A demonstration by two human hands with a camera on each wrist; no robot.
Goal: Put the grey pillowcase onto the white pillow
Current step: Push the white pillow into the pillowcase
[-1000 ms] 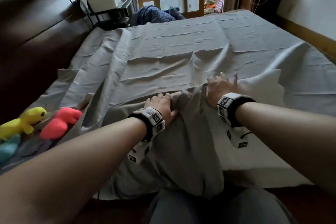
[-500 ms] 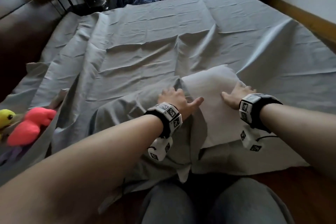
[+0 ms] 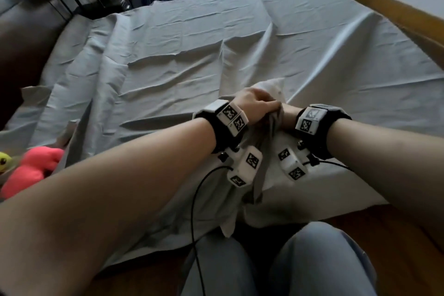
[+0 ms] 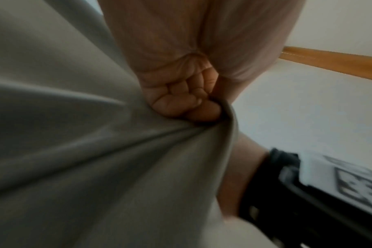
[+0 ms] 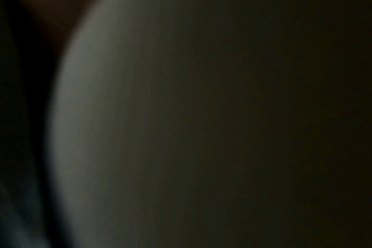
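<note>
The grey pillowcase (image 3: 265,128) is bunched at the near edge of the bed, and my left hand (image 3: 255,104) grips a fold of it from above. The left wrist view shows those fingers (image 4: 181,102) curled tight round the pillowcase (image 4: 96,159). The white pillow (image 3: 317,175) lies just to the right, with one corner (image 3: 275,85) sticking up behind my hands. My right wrist (image 3: 289,113) meets the bunched cloth beside the left hand, and the hand beyond it is hidden. The right wrist view is dark and shows only dim cloth.
A creased grey sheet (image 3: 192,55) covers the bed. A pink plush toy (image 3: 31,168) and a yellow one (image 3: 3,161) lie at the left edge. The dark headboard (image 3: 24,31) is left, a wooden rail (image 3: 408,19) right. My knees (image 3: 312,259) are below, with a black cable (image 3: 193,211).
My hands have come together. The left one went from lying flat on the pillowcase to gripping it. The right one left the top of the pillow and slid out of sight under the cloth.
</note>
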